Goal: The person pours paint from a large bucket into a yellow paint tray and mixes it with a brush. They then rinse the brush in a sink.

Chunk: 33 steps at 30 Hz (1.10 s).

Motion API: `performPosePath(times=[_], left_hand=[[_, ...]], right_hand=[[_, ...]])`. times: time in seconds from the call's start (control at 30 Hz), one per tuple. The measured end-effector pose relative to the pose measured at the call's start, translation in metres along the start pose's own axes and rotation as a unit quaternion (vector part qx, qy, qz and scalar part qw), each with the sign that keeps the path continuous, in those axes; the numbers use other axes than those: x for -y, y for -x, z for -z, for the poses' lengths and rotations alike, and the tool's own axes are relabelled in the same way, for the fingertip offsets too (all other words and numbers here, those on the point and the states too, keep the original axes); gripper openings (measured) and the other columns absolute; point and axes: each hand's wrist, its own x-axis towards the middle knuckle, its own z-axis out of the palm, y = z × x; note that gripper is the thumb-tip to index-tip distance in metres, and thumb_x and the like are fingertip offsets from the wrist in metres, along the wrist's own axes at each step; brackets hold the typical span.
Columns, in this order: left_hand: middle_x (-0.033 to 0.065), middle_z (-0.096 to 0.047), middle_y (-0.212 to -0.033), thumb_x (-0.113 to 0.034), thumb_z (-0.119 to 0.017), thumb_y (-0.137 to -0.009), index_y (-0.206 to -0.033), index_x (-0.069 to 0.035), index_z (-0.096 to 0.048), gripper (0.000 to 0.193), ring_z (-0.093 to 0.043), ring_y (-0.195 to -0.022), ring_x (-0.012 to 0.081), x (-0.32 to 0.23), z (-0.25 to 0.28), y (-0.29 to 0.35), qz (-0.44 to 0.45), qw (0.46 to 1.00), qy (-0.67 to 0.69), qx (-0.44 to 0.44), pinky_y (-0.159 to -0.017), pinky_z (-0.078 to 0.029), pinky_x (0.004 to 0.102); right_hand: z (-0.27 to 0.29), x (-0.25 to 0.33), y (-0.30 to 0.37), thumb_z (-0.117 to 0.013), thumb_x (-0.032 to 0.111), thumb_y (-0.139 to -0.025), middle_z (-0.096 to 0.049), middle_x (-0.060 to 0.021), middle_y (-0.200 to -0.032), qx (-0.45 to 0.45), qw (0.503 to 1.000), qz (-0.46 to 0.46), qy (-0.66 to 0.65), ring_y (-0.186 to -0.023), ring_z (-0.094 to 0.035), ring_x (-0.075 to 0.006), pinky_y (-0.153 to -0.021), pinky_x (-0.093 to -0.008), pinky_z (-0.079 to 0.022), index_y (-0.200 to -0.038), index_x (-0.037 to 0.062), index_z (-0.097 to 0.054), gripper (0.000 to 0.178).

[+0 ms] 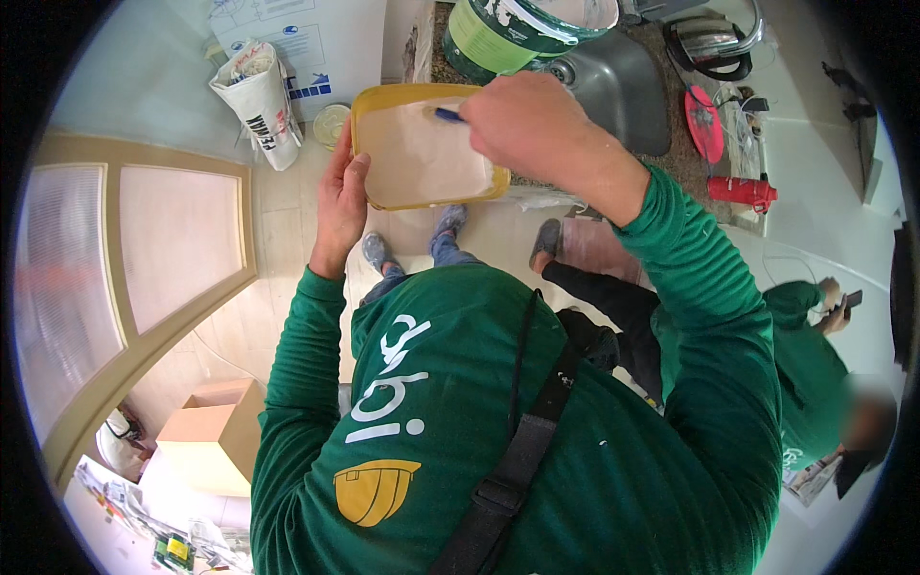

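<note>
A yellow rectangular tub [436, 202], holding a smooth pale pinkish-white paste or paint, is in front of me beside the counter. My left hand [343, 187] grips its left side, thumb over the rim and fingers behind the wall. Over the tub's right part, my right hand [525, 125] is closed round a tool with a dark blue end [448, 114]. That end points left above the pale surface. My fist hides most of the tool, so I cannot tell its kind.
A green paint bucket [498, 40] stands by the metal sink [628, 91]. Further right are a kettle [698, 46], a pink oval thing [703, 125] and a red bottle [740, 191]. A white sack [257, 110] is at left; another person [800, 340] holds a phone at right.
</note>
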Motion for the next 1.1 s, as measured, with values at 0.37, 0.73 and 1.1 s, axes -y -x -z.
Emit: performPosePath(times=[0.37,0.73,1.1], left_hand=[[0.0144,-0.051,-0.156,-0.015,-0.047,-0.105,-0.163,-0.001,-0.031,0.062,-0.050,-0.138,0.0186,-0.001,-0.002,0.001,0.014,1.000,0.015,-0.006,-0.115,-0.038,0.0307],[0.0144,-0.052,-0.155,-0.017,-0.046,-0.107,-0.163,-0.001,-0.033,0.060,-0.053,-0.136,0.0191,-0.012,0.000,-0.012,-0.020,1.000,-0.008,0.012,-0.114,-0.040,0.0317],[0.0138,-0.053,-0.154,-0.019,-0.047,-0.107,-0.162,0.000,-0.035,0.060,-0.054,-0.135,0.0189,-0.016,0.001,-0.012,-0.022,0.999,-0.029,0.001,-0.114,-0.040,0.0315]], right_hand=[[0.001,0.014,0.042,-0.066,0.018,-0.081,-0.073,-0.0187,-0.079,0.119,0.992,-0.029,-0.036,-0.078,-0.075,-0.0376,-0.072,-0.0493,-0.060,-0.088,0.0032,-0.078,0.020],[-0.010,-0.010,0.023,-0.066,0.018,-0.080,-0.074,-0.0186,-0.081,0.035,0.999,-0.006,-0.004,-0.078,-0.074,-0.0396,-0.073,-0.0519,-0.059,-0.083,0.0050,-0.077,0.017],[-0.004,-0.012,0.014,-0.064,0.021,-0.084,-0.071,-0.0194,-0.078,0.007,1.000,-0.009,-0.018,-0.078,-0.071,-0.0410,-0.072,-0.0534,-0.056,-0.085,0.0064,-0.074,0.018]])
